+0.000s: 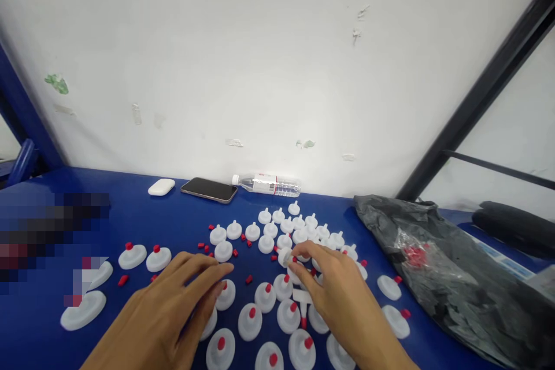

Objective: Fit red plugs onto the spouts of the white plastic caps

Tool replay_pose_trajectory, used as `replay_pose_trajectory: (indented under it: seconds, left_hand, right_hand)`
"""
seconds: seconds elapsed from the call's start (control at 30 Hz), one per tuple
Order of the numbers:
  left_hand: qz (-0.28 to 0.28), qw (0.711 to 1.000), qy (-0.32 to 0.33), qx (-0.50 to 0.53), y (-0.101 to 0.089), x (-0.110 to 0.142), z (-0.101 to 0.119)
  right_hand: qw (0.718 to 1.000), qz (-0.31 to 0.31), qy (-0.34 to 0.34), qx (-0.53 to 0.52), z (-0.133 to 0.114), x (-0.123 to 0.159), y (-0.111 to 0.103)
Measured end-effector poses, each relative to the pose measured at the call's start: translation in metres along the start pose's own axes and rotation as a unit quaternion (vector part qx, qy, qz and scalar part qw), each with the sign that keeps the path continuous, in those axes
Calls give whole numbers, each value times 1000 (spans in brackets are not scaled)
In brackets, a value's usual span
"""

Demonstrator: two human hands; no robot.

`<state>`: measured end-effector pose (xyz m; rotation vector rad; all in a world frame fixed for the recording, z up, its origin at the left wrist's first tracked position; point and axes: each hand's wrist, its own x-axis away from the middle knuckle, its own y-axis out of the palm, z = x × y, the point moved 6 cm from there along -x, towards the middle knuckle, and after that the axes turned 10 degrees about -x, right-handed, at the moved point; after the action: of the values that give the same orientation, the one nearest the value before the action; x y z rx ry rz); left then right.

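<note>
My right hand (pixel 332 280) pinches a white round plastic disc with a nozzle (pixel 284 257) between thumb and fingers. The disc is tipped on its side, and a bit of red shows at the fingertips. My left hand (pixel 186 295) hovers by a red-capped white disc (pixel 225 296), its thumb and forefinger slightly apart and nothing visible between them. Many similar discs with red caps (pixel 250 322) lie nearer to me. Beyond the hands sits a cluster of uncapped discs (pixel 269 230). Small loose red caps (pixel 248 280) are scattered among them.
Along the wall lie a white earbud case (pixel 161 187), a phone (pixel 208 189) and a clear bottle (pixel 269 184) on its side. A black plastic bag (pixel 455 306) with a clear packet of red pieces (pixel 416 255) covers the right side of the blue table (pixel 143 217).
</note>
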<state>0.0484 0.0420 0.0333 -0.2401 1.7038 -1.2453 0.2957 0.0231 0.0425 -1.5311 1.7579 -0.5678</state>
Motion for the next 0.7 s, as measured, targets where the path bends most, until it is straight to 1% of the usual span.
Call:
replay_pose_trajectory:
  seconds: [0.07,0.1,0.2,0.3,0.37,0.43,0.5,0.53,0.6,0.63,0.67,0.7]
  left_hand:
    - [-21,1000,12,10,4,-4,9]
    - [-36,999,28,1,6,-8,16]
    - [-91,992,68,-56,13,-24,37]
    - [-152,980,71,-106,23,-40,48]
    - [-202,973,48,-103,33,-46,47]
    - [-257,963,16,-75,44,-47,42]
    - [-299,953,-7,-50,55,-46,35]
    - [-309,950,-13,-41,59,-45,32]
    - [-301,953,-24,-24,64,-42,25]
    - [-274,961,-25,-17,64,-41,23]
    - [-230,973,-24,-8,61,-40,20]
    - [-175,984,-24,1,56,-39,19]
  right_hand:
    - [1000,-6,-17,14,3,-1,-11]
    - [999,-8,-26,29,4,-3,-17]
    - [996,-17,-36,86,11,-14,-34]
    - [993,-37,-36,110,13,-29,-36]
    - [991,-51,-40,117,12,-38,-30]
    - [990,-62,-44,115,11,-45,-26]
    - [991,-69,-46,107,13,-50,-28]
    - [992,-65,-48,98,14,-51,-32]
    - [996,-47,-63,52,15,-53,-43]
    - [996,-39,-76,19,15,-53,-48]
    - [995,-35,-90,-13,13,-52,-51]
    - [993,-35,-103,-41,9,-50,-51]
